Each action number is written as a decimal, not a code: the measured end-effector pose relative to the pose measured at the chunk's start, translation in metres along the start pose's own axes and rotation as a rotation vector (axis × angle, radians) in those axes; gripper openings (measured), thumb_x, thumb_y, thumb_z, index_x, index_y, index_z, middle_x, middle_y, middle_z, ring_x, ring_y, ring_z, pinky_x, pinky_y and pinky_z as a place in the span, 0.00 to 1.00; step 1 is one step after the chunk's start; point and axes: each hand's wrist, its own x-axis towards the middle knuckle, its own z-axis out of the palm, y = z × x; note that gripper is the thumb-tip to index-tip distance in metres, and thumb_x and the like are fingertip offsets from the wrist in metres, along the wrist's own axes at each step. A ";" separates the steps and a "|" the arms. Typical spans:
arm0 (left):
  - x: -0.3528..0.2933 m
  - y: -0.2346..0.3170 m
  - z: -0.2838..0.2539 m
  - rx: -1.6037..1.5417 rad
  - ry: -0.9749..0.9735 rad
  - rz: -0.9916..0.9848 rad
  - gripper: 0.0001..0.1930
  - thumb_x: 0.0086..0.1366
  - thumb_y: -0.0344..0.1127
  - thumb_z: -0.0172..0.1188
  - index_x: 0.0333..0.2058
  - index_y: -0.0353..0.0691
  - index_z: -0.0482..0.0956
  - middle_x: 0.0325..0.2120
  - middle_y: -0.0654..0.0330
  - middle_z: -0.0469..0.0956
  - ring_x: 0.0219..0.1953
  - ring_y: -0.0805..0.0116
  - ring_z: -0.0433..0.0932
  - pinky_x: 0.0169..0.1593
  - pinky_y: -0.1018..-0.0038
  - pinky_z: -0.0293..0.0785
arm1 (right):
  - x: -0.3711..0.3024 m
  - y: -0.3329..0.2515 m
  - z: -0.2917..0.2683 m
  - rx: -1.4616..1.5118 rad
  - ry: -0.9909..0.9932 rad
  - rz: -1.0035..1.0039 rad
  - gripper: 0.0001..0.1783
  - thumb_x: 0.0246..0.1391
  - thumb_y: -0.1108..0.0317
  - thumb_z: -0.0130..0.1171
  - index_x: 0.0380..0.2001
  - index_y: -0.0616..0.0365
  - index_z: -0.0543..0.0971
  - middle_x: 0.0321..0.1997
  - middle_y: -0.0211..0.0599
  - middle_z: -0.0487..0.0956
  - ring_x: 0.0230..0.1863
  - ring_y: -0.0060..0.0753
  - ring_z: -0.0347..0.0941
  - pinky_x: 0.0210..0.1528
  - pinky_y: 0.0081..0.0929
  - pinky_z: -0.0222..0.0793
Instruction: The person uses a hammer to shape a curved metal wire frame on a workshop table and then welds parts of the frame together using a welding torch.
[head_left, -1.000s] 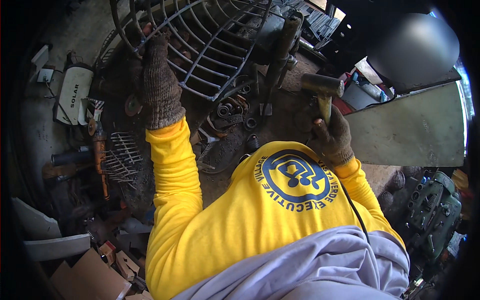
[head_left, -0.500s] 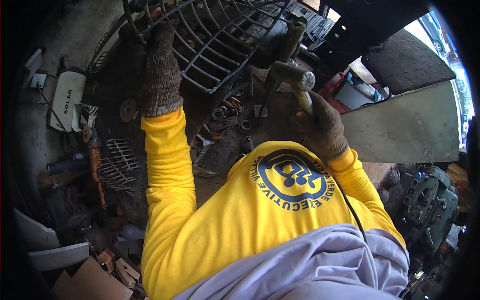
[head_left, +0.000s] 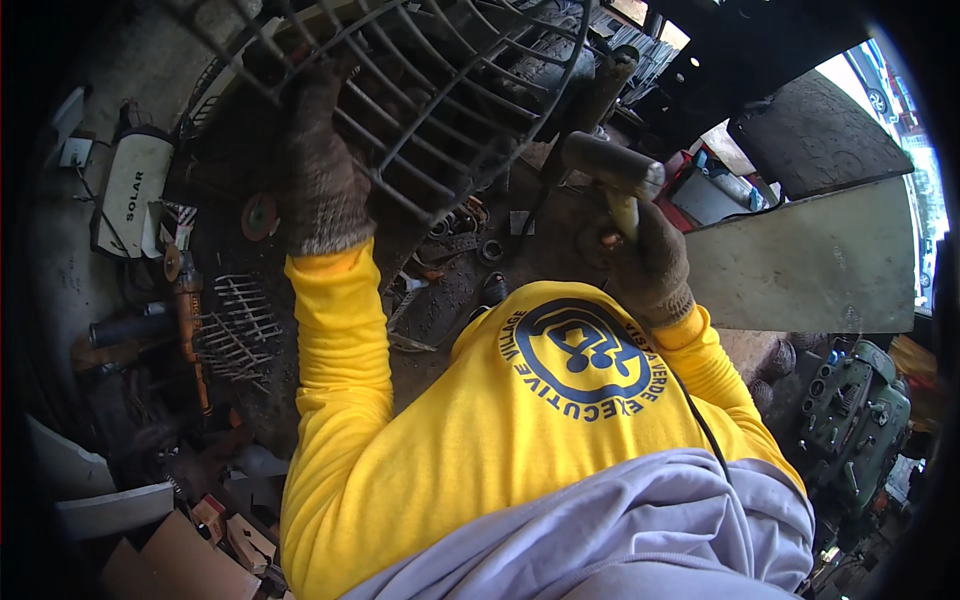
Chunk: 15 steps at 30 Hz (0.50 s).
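Observation:
My left hand [head_left: 325,185], in a brown knitted glove, reaches up and is closed round a bar of a curved grey metal grille [head_left: 437,98]. The grille has ribs crossed by long bars, and its upper part runs out of the picture. In my right hand [head_left: 655,262], gloved the same way, is a hammer [head_left: 612,165] with a thick cylindrical head and a pale handle. The hammer head is right of the grille's lower corner and apart from it. A bare fingertip shows through the right glove.
On the left lie an orange angle grinder [head_left: 187,300], a small welded grate [head_left: 240,320] and a white lamp housing [head_left: 135,195]. Metal rings [head_left: 490,251] and scrap lie on the dark floor. To the right are a pale sheet panel [head_left: 810,255] and a green machine [head_left: 855,425].
The grille has tilted, its lower corner dropping and shifting right, with my left hand still on it. My right hand and the hammer have moved slightly right and down.

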 end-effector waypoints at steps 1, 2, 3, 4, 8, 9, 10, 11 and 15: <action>-0.003 0.014 -0.007 -0.606 0.012 -0.440 0.13 0.67 0.34 0.54 0.49 0.42 0.77 0.46 0.52 0.78 0.48 0.59 0.79 0.50 0.58 0.78 | -0.001 0.002 0.000 0.006 0.002 0.002 0.25 0.52 0.64 0.64 0.52 0.62 0.73 0.39 0.51 0.80 0.40 0.49 0.80 0.44 0.33 0.74; -0.006 0.027 -0.014 -1.206 0.025 -0.879 0.12 0.67 0.31 0.54 0.47 0.41 0.78 0.47 0.50 0.77 0.50 0.57 0.77 0.50 0.55 0.79 | -0.001 0.005 0.001 0.096 0.022 0.016 0.25 0.52 0.63 0.64 0.52 0.62 0.73 0.38 0.49 0.81 0.40 0.45 0.80 0.43 0.31 0.73; -0.009 0.032 -0.022 -1.195 0.026 -0.870 0.12 0.67 0.31 0.54 0.47 0.41 0.78 0.47 0.50 0.77 0.50 0.57 0.77 0.50 0.55 0.79 | 0.002 0.003 0.002 0.148 0.028 0.015 0.26 0.53 0.62 0.64 0.52 0.63 0.72 0.38 0.48 0.81 0.39 0.43 0.80 0.43 0.30 0.73; -0.014 0.035 -0.028 -1.214 0.051 -0.871 0.11 0.66 0.29 0.53 0.46 0.40 0.78 0.49 0.50 0.76 0.53 0.56 0.75 0.51 0.56 0.79 | 0.003 0.003 0.003 0.199 0.036 0.018 0.26 0.53 0.62 0.64 0.52 0.63 0.72 0.37 0.47 0.81 0.39 0.41 0.81 0.43 0.29 0.73; -0.027 0.002 -0.068 -2.011 -0.245 -1.194 0.17 0.68 0.32 0.49 0.54 0.35 0.70 0.54 0.45 0.72 0.54 0.51 0.73 0.54 0.55 0.76 | 0.023 -0.014 0.007 0.306 0.077 -0.143 0.28 0.57 0.59 0.62 0.54 0.65 0.69 0.37 0.35 0.78 0.37 0.24 0.75 0.42 0.22 0.70; -0.033 -0.001 -0.075 -2.247 -0.377 -1.323 0.19 0.69 0.34 0.48 0.57 0.34 0.67 0.55 0.43 0.71 0.54 0.50 0.74 0.55 0.55 0.75 | 0.027 -0.016 0.006 0.309 0.059 -0.196 0.29 0.59 0.58 0.60 0.56 0.67 0.66 0.37 0.28 0.75 0.36 0.18 0.70 0.41 0.18 0.67; -0.046 0.003 -0.078 -1.854 -0.363 -1.011 0.20 0.70 0.36 0.45 0.58 0.34 0.66 0.56 0.43 0.69 0.56 0.50 0.71 0.54 0.55 0.75 | 0.030 -0.022 0.001 0.271 0.009 -0.133 0.29 0.59 0.58 0.61 0.56 0.67 0.67 0.38 0.28 0.75 0.36 0.18 0.71 0.41 0.18 0.68; -0.057 0.007 -0.081 -1.447 -0.332 -0.716 0.21 0.72 0.38 0.42 0.59 0.33 0.64 0.57 0.43 0.68 0.58 0.50 0.69 0.54 0.55 0.76 | 0.035 -0.032 0.001 0.288 -0.007 -0.148 0.29 0.59 0.58 0.61 0.56 0.67 0.67 0.38 0.28 0.75 0.36 0.18 0.71 0.41 0.18 0.68; -0.099 -0.011 -0.086 -2.527 -0.404 -1.515 0.24 0.73 0.41 0.36 0.61 0.32 0.59 0.60 0.42 0.64 0.60 0.50 0.67 0.55 0.57 0.75 | 0.063 -0.060 0.005 0.498 0.004 -0.166 0.26 0.56 0.61 0.64 0.53 0.64 0.71 0.35 0.31 0.78 0.35 0.21 0.73 0.40 0.22 0.70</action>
